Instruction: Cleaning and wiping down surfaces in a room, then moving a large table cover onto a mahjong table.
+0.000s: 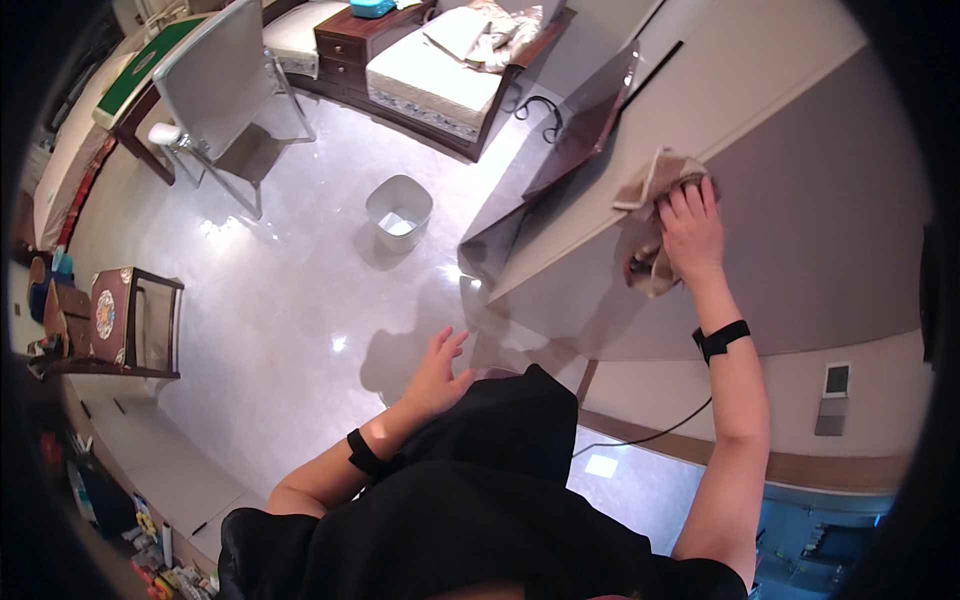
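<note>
My right hand (691, 229) is stretched out to the right, its fingers pressing a brown and beige cloth (660, 180) against a flat grey panel (795, 202). Part of the cloth spreads left of the fingers, and another fold hangs below them. What the palm covers is hidden. My left hand (439, 379) is held low in front of my black clothing (480, 427), fingers apart and nothing in it. Both wrists wear black straps.
A pale waste bin (400, 210) stands on the shiny floor. A dark glossy screen-like panel (577, 142) juts out beside the grey panel. A grey chair (217, 75), a wooden stool (112, 315) and a cushioned wooden seat (435, 82) stand around. A black cable (645, 439) trails at my right.
</note>
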The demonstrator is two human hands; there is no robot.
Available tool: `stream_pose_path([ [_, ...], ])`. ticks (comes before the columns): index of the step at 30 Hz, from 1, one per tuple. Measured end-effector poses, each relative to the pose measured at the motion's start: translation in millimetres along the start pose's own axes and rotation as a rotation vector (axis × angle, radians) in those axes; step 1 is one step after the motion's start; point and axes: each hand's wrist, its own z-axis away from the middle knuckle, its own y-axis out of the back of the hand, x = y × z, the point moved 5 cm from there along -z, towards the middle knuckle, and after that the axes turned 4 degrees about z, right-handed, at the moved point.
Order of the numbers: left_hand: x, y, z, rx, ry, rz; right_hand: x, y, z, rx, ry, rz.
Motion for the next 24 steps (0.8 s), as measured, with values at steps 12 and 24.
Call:
stream_pose_path([
  [12,-47.6,55.4,5.2,0.065,0.026,-0.183,8.0,50.3,-49.7,-0.041,-0.062,0.337],
  [24,-57.8,55.7,-10.4,0.152,-0.035,-0.108,-2.9,37.3,-76.0,-0.085,-0.001,0.331],
])
